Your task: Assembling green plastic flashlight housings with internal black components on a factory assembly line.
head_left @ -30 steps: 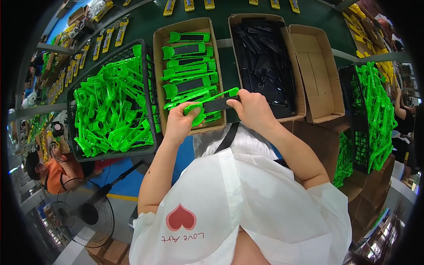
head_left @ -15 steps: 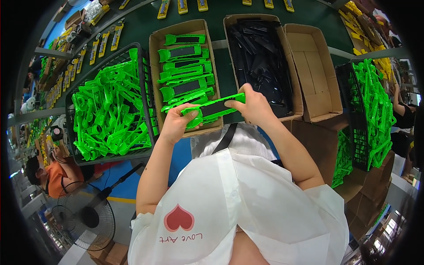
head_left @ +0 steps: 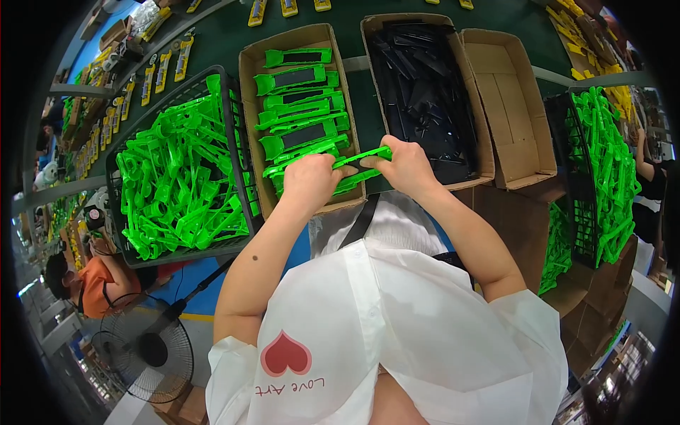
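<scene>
Both my hands hold one long green plastic part (head_left: 370, 154) by its ends, with a dark flat panel lying along its middle. My left hand (head_left: 310, 183) is closed on the left end and hides much of it, its thumb on the panel. At the other end my right hand (head_left: 411, 170) grips with fingers behind and thumb pressed on the front. The part is tilted, its right end higher, over the near edge of a carton (head_left: 343, 85). Inside that carton, similar green parts (head_left: 301, 134) with dark panels lie in a row.
Left stands a black basket (head_left: 236, 124) heaped with loose green parts. Glossy black panels (head_left: 418, 92) fill another carton, with a shallow carton (head_left: 506, 92) beside it. A second basket (head_left: 582, 191) of green parts stands right. A fan (head_left: 149, 350) and a person in orange (head_left: 103, 283) are lower left.
My left hand has moved right and slightly up along the part, now covering its left end. The part has turned, so its front face shows less. Both thumbs now press closer together.
</scene>
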Demonstrator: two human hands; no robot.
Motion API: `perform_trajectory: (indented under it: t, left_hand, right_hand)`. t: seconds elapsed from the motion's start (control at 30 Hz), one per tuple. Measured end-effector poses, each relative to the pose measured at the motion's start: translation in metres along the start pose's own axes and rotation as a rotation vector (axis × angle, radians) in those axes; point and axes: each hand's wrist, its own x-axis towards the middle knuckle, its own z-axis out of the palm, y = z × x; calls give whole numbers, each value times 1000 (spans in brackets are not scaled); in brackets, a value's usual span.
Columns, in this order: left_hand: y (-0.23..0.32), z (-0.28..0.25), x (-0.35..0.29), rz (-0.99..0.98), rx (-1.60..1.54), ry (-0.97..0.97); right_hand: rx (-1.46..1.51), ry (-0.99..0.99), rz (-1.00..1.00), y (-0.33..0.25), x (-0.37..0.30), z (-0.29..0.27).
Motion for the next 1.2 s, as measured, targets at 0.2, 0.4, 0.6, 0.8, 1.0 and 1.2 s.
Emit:
perform_trajectory:
  t: [0.2, 0.4, 0.6, 0.8, 1.0, 1.2]
  left_hand:
    - [2, 11, 1, 118, -232, 143]
    - [-8, 7, 34, 205, -110, 277]
    - [-109, -5, 121, 259, 485, 408]
    - [-124, 5, 142, 30, 389, 105]
    - [-167, -41, 82, -2, 51, 916]
    - [-281, -33, -31, -583, -11, 788]
  right_hand:
    - [51, -94, -17, 2, -2, 6]
    - [773, -271, 172, 19, -3, 28]
    - [285, -164, 303, 39, -18, -3]
    - [51, 259, 289, 80, -21, -46]
    - [-437, 245, 144, 128, -21, -41]
    - [-408, 168, -158, 94, -5, -44]
